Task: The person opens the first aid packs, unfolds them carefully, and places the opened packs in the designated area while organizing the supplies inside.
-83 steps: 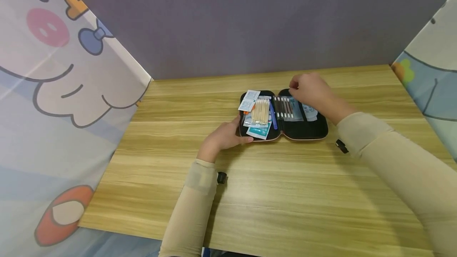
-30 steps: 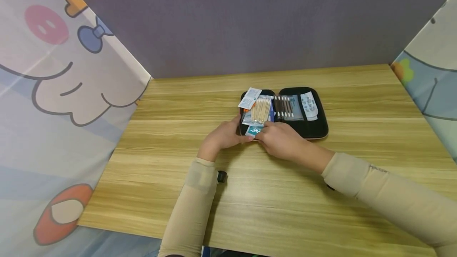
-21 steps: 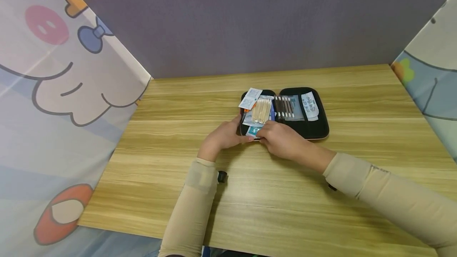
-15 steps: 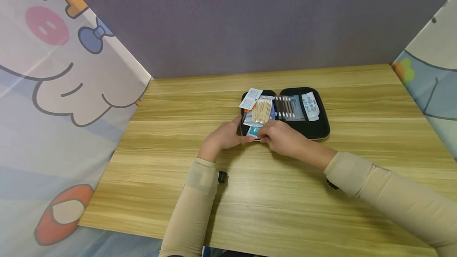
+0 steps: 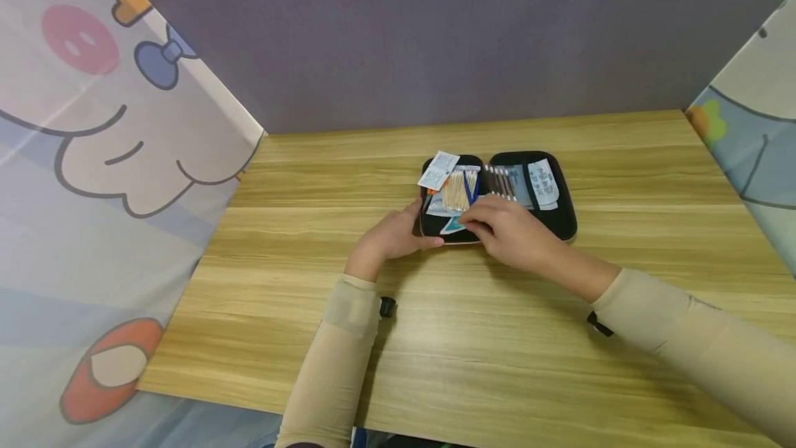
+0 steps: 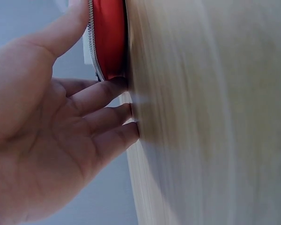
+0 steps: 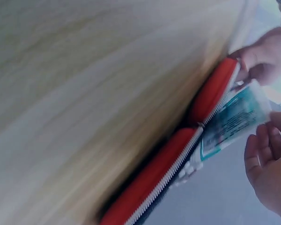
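Observation:
A small zip case [image 5: 562, 223], red outside with a black lining, lies unfolded on the table in the head view. My left hand [image 5: 392, 237] holds its left front corner, thumb along the front and fingers at the side; the left wrist view shows the fingers against the red shell [image 6: 108, 37]. Above the left half, my right hand [image 5: 513, 230] pinches a teal-and-white sachet [image 7: 234, 119] by its edge, tilted up in the right wrist view. Bagged cotton swabs [image 5: 454, 193], a blue V-shaped tool like tweezers [image 5: 470, 189] and a white printed packet [image 5: 439, 170] lie in that half.
Dark-stemmed swabs [image 5: 500, 184] and white printed papers [image 5: 544, 184] sit in the right half, the papers under a black strap. The wooden table [image 5: 298, 227] runs back to a grey panel [image 5: 398, 40]. A cartoon-printed sheet [image 5: 112, 247] hangs at the left.
My right hand went from the papers at the right half to the teal sachet, then lifted it slightly up and right. The blue tool now lies across the swabs. The left hand stays put.

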Available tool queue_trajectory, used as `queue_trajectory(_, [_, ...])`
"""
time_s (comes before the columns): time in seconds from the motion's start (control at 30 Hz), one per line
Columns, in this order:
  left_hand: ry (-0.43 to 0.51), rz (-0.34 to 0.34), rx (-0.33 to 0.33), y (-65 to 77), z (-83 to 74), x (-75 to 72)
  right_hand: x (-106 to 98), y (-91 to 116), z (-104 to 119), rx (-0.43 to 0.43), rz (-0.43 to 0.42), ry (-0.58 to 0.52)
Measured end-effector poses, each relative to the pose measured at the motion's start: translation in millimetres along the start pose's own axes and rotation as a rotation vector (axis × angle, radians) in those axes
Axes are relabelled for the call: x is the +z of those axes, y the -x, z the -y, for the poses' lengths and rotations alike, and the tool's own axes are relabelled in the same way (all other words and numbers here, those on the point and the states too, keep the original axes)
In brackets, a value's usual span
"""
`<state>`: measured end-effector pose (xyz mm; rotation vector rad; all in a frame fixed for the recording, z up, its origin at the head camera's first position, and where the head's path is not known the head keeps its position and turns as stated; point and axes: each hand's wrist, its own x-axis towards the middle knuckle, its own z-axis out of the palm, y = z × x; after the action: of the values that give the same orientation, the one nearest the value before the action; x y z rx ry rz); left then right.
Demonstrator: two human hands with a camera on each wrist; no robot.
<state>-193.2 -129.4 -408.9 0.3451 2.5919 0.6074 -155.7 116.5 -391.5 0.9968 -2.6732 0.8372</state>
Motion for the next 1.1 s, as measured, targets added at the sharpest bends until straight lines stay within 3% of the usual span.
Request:
queue_trajectory(0.1, [-0.009, -0.004, 0.009, -0.1, -0.7, 0.5, -12, 1, -3, 0.04, -0.111, -0.073])
queue_trajectory(0.17, [-0.005, -0.008, 0.009, 0.5, -1.4, 0.2, -23, -1, -6, 0.114, -0.187, -0.145])
queue_trajectory(0.37, [0.005, -0.013, 0.007, 0.9, -2.0, 0.9, -65, -12, -36, 0.53, -0.279, -0.438])
queue_trajectory(0.47, [0.007, -0.007, 0.004, 0.9, -2.1, 1.3, -80, -14, -62, 0.648, -0.277, -0.46])
queue_trajectory(0.6, [0.005, -0.006, -0.002, 1.3, -2.6, 0.6, -92, -13, -97, 0.701, -0.236, -0.375])
queue_trajectory(0.77, [0.003, -0.012, -0.007, 2.6, -1.9, -0.6, -93, -12, -126, 0.723, -0.126, -0.214])
queue_trajectory(0.93, [0.008, -0.01, -0.008, 3.1, -1.5, -0.1, -90, -20, -138, 0.68, -0.018, -0.013])
queue_trajectory(1.1, [0.019, -0.012, 0.007, 2.3, -1.0, 0.2, -92, -30, -142, 0.665, 0.061, 0.077])
